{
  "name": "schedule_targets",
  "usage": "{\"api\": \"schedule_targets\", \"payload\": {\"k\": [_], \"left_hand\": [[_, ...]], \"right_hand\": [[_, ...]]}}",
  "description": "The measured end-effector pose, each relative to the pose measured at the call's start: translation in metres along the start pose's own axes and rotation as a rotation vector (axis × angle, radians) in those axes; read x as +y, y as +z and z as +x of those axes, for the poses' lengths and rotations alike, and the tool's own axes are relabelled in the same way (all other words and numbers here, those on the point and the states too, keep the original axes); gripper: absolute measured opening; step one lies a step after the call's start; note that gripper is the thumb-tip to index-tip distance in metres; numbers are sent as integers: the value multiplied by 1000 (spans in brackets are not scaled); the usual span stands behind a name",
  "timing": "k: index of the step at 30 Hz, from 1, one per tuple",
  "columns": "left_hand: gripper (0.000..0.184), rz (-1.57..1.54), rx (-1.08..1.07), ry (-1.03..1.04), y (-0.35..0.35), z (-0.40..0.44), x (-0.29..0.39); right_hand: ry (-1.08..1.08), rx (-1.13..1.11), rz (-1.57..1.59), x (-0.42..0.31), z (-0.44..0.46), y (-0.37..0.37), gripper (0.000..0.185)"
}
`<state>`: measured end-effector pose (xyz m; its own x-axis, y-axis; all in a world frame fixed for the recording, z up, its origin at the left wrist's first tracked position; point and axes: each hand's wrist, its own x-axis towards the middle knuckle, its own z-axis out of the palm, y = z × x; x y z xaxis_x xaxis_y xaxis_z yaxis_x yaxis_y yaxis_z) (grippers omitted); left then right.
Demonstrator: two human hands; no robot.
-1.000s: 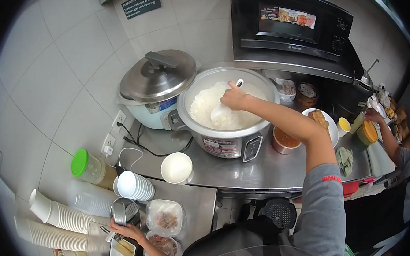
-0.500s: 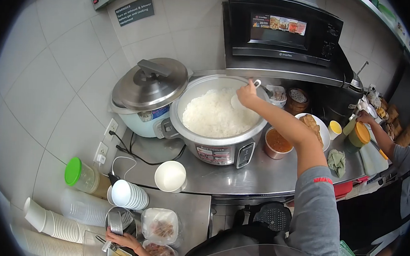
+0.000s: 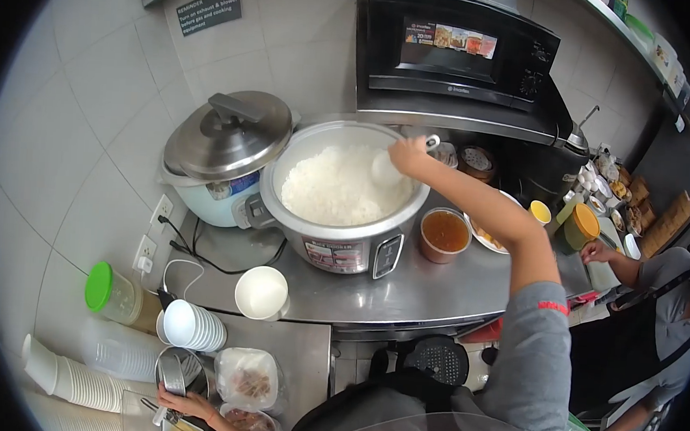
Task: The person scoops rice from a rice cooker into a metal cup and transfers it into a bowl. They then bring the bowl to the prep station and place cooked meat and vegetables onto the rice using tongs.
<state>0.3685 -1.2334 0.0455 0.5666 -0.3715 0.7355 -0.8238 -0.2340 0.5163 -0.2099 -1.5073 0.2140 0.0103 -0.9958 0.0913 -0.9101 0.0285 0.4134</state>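
My right hand (image 3: 409, 156) is closed on the handle of a white rice paddle (image 3: 384, 170), its blade against the rice. The cooked white rice (image 3: 338, 191) partly fills a big silver rice cooker (image 3: 312, 233), heaped toward the left and middle. At the lower left, my left hand (image 3: 188, 405) is wrapped round a small metal cup (image 3: 171, 373). It is above a metal container (image 3: 199, 372) that holds other utensils. A white paper bowl (image 3: 262, 293) stands on the counter in front of the cooker.
A second cooker with a steel lid (image 3: 231, 141) is at the left. A tub of orange-brown sauce (image 3: 445, 233) stands right of the rice. Stacked white cups (image 3: 192, 325) and bagged food (image 3: 247, 377) lie near my left arm. A co-worker's hand (image 3: 595, 252) is at the right.
My view has shifted, so the scene sits further left. The paddle and my right hand have moved slightly within the cooker. The co-worker's hand has come away from the yellow-lidded container.
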Motion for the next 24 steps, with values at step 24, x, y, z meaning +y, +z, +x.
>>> {"api": "schedule_targets", "payload": {"k": [24], "left_hand": [[59, -12, 15, 20, 2, 1, -1]], "right_hand": [[-88, 103, -18, -16, 31, -5, 18]]}}
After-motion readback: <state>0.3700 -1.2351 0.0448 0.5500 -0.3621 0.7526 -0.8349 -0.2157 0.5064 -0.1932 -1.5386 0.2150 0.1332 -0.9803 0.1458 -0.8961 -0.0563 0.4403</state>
